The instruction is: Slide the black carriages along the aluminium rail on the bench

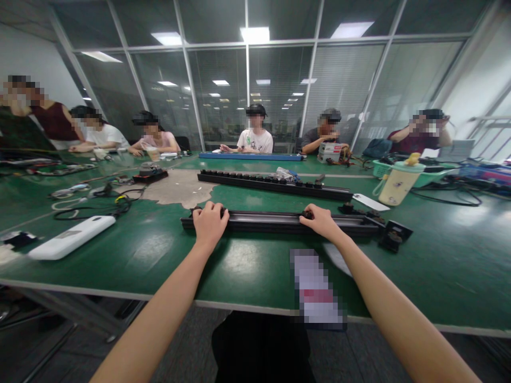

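A long black rail [263, 219] with a channel along its top lies crosswise on the table in front of me. My left hand [210, 224] curls over its left end, fingers closed around small black pieces that show between and beside them. Farther along, my right hand [320, 221] pinches a small black piece [306, 215] at the channel; the fingers partly hide it. Loose black pieces [393, 235] lie off the rail's right end. Behind it rests a second black rail [271, 184] with a row of several black pieces along its top.
On the green table [243, 260], a phone [317, 287] overhangs the near edge. A white device [74, 238] and cables [120, 199] lie left. A pale yellow cup [401, 183] and white phone [370, 202] stand and lie right. Several people sit across, behind a blue bar [251, 156].
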Demonstrator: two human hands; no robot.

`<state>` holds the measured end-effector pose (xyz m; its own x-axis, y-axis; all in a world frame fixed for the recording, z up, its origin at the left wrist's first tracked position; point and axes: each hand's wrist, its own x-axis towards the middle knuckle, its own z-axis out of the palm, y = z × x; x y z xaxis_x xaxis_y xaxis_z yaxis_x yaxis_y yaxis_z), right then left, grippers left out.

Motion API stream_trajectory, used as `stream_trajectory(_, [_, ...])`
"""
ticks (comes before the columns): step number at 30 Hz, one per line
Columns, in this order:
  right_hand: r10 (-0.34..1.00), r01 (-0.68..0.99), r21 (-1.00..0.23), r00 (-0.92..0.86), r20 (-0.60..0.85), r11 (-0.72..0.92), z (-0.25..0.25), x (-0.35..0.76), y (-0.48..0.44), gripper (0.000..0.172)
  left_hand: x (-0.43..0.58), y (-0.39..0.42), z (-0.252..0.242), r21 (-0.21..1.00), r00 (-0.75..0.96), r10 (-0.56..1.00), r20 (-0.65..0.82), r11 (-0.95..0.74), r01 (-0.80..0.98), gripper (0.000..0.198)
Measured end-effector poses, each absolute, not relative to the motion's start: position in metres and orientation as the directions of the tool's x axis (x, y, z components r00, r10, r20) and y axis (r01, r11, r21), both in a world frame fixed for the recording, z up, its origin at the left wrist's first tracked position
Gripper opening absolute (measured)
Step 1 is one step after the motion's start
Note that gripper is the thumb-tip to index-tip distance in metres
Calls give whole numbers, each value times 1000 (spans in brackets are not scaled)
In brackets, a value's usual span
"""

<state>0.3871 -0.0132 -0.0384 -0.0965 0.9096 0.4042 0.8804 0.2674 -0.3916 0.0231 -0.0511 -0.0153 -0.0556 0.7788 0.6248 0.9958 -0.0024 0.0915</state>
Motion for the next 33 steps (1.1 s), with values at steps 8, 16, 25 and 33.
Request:
stream_trajectory(8, [917,859,-427,-110,383,282,-33,388,-17,23,23,-51,-15,93,-54,777,627,-6,996,31])
stream_trajectory(16, [935,856,-463,-65,348,231,-28,394,-19,34,22,-50,-17,88,-52,773,632,-5,996,33])
stream_trajectory(25, [931,869,-454,-20,365,196,-35,388,-15,29,23,-50,-16,78,-53,773,632,4,997,32])
stream_trajectory(33, [917,880,-431,-13,399,200,-39,387,-16,29,23,-50,-16,94,-56,776,628,-4,996,32])
